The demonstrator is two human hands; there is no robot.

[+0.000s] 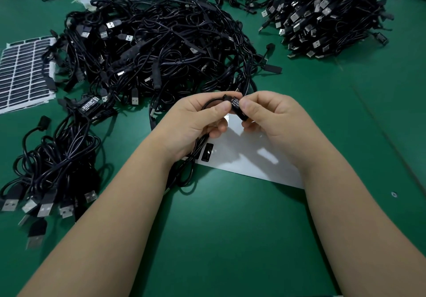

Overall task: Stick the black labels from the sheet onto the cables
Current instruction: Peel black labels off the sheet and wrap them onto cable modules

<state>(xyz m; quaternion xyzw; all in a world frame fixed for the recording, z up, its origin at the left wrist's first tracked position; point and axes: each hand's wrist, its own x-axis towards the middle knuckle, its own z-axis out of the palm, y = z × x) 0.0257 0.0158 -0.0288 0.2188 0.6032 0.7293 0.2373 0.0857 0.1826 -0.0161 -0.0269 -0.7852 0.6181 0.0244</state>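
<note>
My left hand (pixel 196 119) and my right hand (pixel 269 114) meet over the middle of the green table. Between their thumbs and fingers they pinch a small black controller block (pixel 237 109) on a cable; a black label with white print lies on its upper face. The cable (pixel 191 158) loops down through my left palm to the table. Under my hands lies a nearly bare white backing sheet (pixel 249 158) with one black label (pixel 207 152) left near its left edge.
A big tangle of black USB cables (pixel 156 50) fills the space behind my hands. A smaller bundle (pixel 55 165) lies at the left, another heap (pixel 322 13) at the far right. A full label sheet (pixel 23 73) sits at the left edge.
</note>
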